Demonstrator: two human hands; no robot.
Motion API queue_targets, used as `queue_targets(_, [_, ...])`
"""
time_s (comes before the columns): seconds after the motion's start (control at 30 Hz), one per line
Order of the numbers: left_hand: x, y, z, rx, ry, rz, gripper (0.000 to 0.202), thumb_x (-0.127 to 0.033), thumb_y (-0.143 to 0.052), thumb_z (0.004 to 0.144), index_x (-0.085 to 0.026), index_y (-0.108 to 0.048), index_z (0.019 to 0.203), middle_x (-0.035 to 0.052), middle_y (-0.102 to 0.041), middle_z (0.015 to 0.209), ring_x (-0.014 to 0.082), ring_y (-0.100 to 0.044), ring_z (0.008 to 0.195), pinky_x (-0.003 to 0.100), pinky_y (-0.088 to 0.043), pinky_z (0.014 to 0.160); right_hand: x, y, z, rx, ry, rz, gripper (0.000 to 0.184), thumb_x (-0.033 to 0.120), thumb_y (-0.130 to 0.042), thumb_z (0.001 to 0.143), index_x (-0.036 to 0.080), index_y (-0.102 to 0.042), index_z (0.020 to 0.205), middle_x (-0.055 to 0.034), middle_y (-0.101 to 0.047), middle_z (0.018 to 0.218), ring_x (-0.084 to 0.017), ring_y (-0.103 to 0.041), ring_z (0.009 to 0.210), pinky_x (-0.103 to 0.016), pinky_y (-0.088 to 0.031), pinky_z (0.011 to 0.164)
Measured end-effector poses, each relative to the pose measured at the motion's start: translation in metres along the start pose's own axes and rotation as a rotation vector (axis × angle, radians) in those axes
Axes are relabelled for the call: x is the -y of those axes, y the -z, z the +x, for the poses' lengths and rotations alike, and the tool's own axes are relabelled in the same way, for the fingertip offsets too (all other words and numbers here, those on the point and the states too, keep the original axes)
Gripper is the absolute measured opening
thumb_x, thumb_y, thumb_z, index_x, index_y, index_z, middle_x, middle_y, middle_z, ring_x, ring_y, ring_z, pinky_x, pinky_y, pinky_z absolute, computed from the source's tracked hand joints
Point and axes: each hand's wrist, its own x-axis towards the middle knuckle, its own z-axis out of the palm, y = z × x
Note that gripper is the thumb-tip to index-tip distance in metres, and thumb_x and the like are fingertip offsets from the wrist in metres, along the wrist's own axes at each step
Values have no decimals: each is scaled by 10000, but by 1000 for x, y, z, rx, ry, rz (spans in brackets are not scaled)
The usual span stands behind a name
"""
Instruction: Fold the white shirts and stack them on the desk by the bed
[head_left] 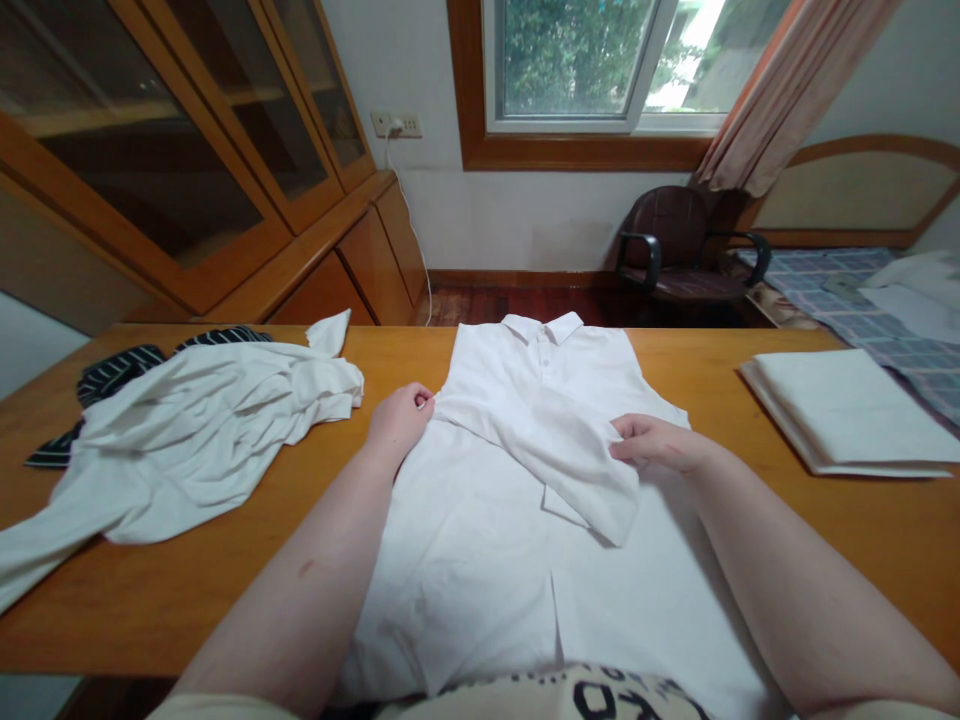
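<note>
A white collared shirt point(495, 540) lies front up on the wooden table, its collar toward the far edge. One sleeve point(517, 435) is laid slantwise across the chest, its cuff end pointing down and to the right. My left hand point(403, 418) pinches the shirt's edge by the left armhole. At the right, my right hand point(651, 442) has its fingers closed on the folded-over sleeve. The other sleeve is mostly hidden; a small white flap shows beneath the cuff end.
On the table point(172, 590), a crumpled white garment point(202, 430) lies at the left over a black striped cloth point(120, 370). Folded white fabric point(855, 410) rests at the right. Beyond are a glass-door cabinet point(300, 230), an armchair point(679, 240) and a bed point(840, 290).
</note>
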Motion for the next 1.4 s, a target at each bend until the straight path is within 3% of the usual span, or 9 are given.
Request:
queue_targets(0.1, [0, 0, 0, -6, 1, 6, 158, -311, -519, 807, -224, -630, 877, 21, -676, 891, 184, -607, 800, 271, -405, 643, 8, -4, -6, -97, 20, 38, 365, 468, -755, 657, 142, -671, 797, -25, -697, 706, -147, -631, 600, -236, -498, 573])
queue_targets(0.23, [0, -1, 0, -12, -5, 3, 150, -312, -524, 804, -229, -628, 874, 18, -675, 889, 187, -606, 797, 274, -400, 639, 12, -2, -18, -123, -92, 67, 392, 505, -752, 637, 164, -672, 811, -40, -707, 745, -176, -638, 621, -248, -479, 528])
queue_targets(0.33, [0, -1, 0, -10, -1, 1, 149, -314, -525, 801, -231, -628, 871, 17, -672, 887, 186, -602, 793, 274, -394, 630, 12, 8, -23, -74, -149, -22, 396, 530, -728, 651, 173, -672, 814, -44, -702, 773, -191, -634, 662, -262, -473, 542])
queue_targets(0.53, [0, -1, 0, -5, 1, -8, 150, -314, -522, 801, -229, -625, 870, 15, -668, 877, 180, -598, 787, 271, -391, 632, 12, 32, -24, 65, -132, -294, 454, 558, -743, 613, 153, -623, 778, 8, -612, 683, -137, -555, 619, -237, -427, 567])
queue_targets(0.7, [0, -1, 0, -3, 8, 3, 152, -322, -522, 804, -231, -625, 870, 14, -669, 883, 181, -598, 786, 272, -389, 624, 11, 30, -41, 125, -212, -444, 448, 489, -761, 624, 161, -676, 916, -20, -687, 893, -234, -619, 866, -289, -480, 748])
queue_targets(0.93, [0, 0, 0, -5, 6, 0, 159, -319, -519, 803, -232, -630, 877, 17, -672, 885, 183, -601, 790, 270, -403, 640, -11, 18, -65, 39, -62, -513, 639, 439, -802, 582, 192, -637, 1148, -33, -663, 1106, -302, -577, 1055, -332, -452, 904])
queue_targets(1.07, [0, -1, 0, -11, 1, 6, 166, -317, -519, 800, -230, -635, 882, 25, -671, 887, 186, -600, 804, 273, -411, 666, -20, 19, -69, -2, -2, -474, 432, 496, -699, 716, 153, -702, 979, -65, -659, 1084, -289, -576, 1030, -337, -445, 900])
queue_targets(1.17, [0, -1, 0, -5, 6, 4, 167, -321, -522, 799, -233, -636, 884, 24, -671, 892, 187, -601, 808, 274, -415, 674, -25, 20, -71, -73, -1, -340, 395, 507, -634, 787, 153, -698, 949, -70, -677, 999, -255, -598, 944, -339, -462, 854])
queue_targets(1.4, [1, -2, 1, -7, 8, 4, 180, -346, -522, 801, -238, -637, 888, 22, -670, 887, 188, -603, 793, 276, -417, 656, -26, 11, -86, -276, -45, -140, 397, 538, -672, 746, 176, -694, 907, -59, -692, 877, -230, -628, 816, -320, -503, 745])
